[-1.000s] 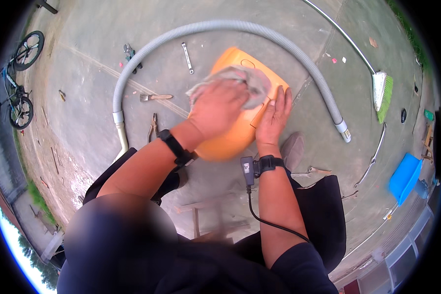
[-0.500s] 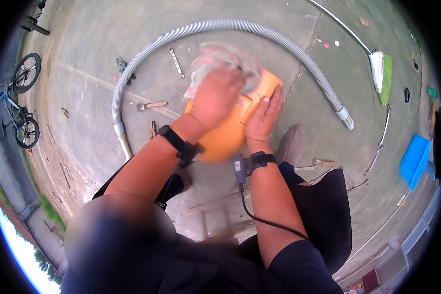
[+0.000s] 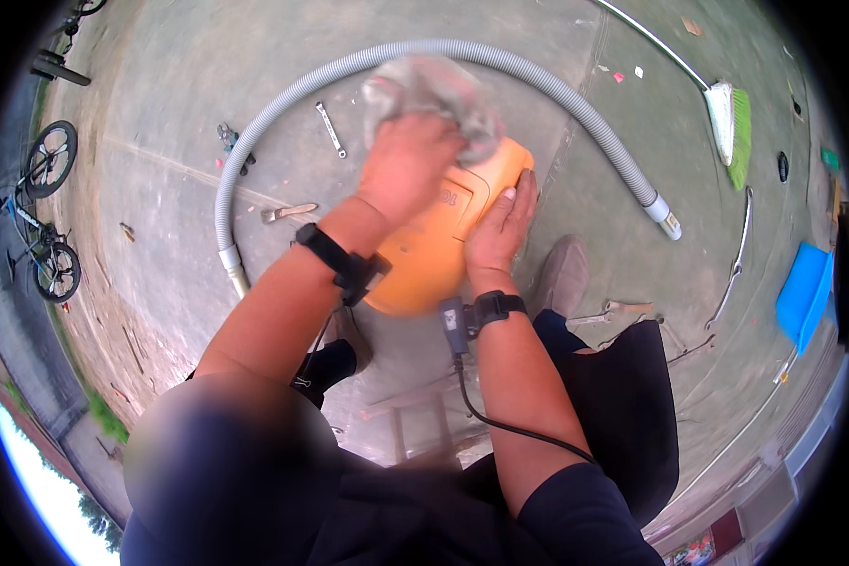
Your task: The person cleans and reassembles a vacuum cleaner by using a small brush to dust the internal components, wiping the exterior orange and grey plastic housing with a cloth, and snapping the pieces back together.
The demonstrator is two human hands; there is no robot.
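Observation:
A rounded orange plastic housing (image 3: 420, 264), with a rectangular panel outlined on its top, is between my feet. My left hand (image 3: 410, 165) is closed on a crumpled grey-and-pink cloth (image 3: 424, 85), blurred by motion, over the housing's far end. My right hand (image 3: 500, 231) grips the housing's right side, its fingers along the edge and the thumb on top. What lies under the cloth is hidden.
A grey corrugated hose (image 3: 424, 47) arcs round the far side. On the floor lie a spanner (image 3: 330, 129), pliers (image 3: 231, 143), a paintbrush (image 3: 290, 212), a long wrench (image 3: 740, 255), a broom (image 3: 729, 132) and a blue dustpan (image 3: 804, 292). A bicycle (image 3: 42, 212) is far left.
My left hand and the cloth have shifted slightly toward the far side, over the housing's end. The right hand keeps its place on the housing. The view has moved a little.

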